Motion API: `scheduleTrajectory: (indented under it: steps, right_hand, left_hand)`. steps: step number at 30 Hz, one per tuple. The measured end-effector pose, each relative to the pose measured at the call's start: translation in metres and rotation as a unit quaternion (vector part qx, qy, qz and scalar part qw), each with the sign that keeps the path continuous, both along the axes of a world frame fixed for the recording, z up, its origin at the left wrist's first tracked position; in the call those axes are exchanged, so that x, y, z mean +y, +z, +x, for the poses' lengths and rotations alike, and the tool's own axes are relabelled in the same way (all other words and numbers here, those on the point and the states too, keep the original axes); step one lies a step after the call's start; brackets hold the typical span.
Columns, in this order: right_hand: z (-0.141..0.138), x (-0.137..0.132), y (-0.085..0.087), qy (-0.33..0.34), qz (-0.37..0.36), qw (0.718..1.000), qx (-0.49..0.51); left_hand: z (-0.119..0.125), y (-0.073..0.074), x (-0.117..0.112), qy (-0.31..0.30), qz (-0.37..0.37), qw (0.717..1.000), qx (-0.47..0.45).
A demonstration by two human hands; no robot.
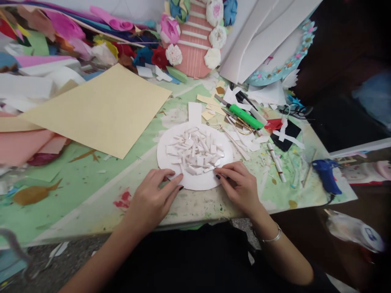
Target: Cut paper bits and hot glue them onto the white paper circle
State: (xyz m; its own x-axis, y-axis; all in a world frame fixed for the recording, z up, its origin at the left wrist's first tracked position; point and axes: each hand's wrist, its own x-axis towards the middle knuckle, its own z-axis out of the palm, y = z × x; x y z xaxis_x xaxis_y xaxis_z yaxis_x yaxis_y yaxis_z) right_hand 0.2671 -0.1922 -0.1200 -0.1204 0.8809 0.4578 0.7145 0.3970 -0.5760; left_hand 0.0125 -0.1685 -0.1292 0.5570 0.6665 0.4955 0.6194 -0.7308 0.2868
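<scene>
A white round paper disc [171,162] with a tab at its far side lies near the table's front edge. Several small white paper strips [195,151] are piled on it. My left hand [152,197] rests on the table at the disc's near left rim, fingers stretched flat, fingertips touching the rim. My right hand [240,183] lies at the disc's near right rim, fingers curled and pressed together on the rim next to the strips.
A large tan paper sheet [104,108] lies left of the disc. A green-handled cutter [244,116], scissors [242,128] and paper scraps lie to the right, a blue glue gun [326,175] further right. Coloured paper flowers and sheets crowd the back. The table edge is close to me.
</scene>
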Motion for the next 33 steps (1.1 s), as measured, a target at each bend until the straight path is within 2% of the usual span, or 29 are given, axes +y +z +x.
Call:
scheduleTrajectory:
  steps: [3,7,9,12,15,18,22,25,29,33]
  right_hand:
    - [0.001,0.000,-0.002,0.026,0.000,1.000,0.016]
    - [0.002,-0.002,-0.004,0.028,0.002,0.999,0.032]
    - [0.002,-0.002,0.002,0.028,-0.001,0.999,0.039]
    - [0.004,0.004,0.023,0.026,0.000,0.999,0.024]
    - [0.002,0.029,0.049,0.049,0.020,0.998,-0.031]
    - [-0.007,0.077,0.062,0.106,0.017,0.989,-0.099]
    - [-0.025,0.150,0.053,0.179,0.001,0.963,-0.200]
    - [-0.036,0.185,0.040,0.232,-0.034,0.942,-0.241]
    - [-0.042,0.198,0.032,0.249,-0.080,0.929,-0.261]
    - [-0.044,0.194,0.030,0.260,-0.055,0.934,-0.238]
  left_hand:
    - [0.000,-0.001,0.001,0.001,-0.010,1.000,0.018]
    - [0.001,-0.001,0.001,0.002,-0.019,1.000,0.024]
    - [0.001,0.000,0.001,-0.002,-0.020,1.000,0.001]
    - [0.001,0.002,0.000,-0.001,-0.013,1.000,-0.026]
    - [0.002,0.002,0.000,0.000,-0.010,1.000,0.003]
    - [0.004,0.001,0.001,0.000,-0.009,1.000,0.026]
    - [0.005,0.000,0.001,-0.003,0.010,0.999,0.034]
    - [0.004,0.001,0.000,-0.002,0.016,0.999,0.036]
    - [0.002,-0.001,-0.001,-0.003,0.022,1.000,0.014]
    - [0.001,-0.007,-0.002,-0.003,0.049,0.999,-0.021]
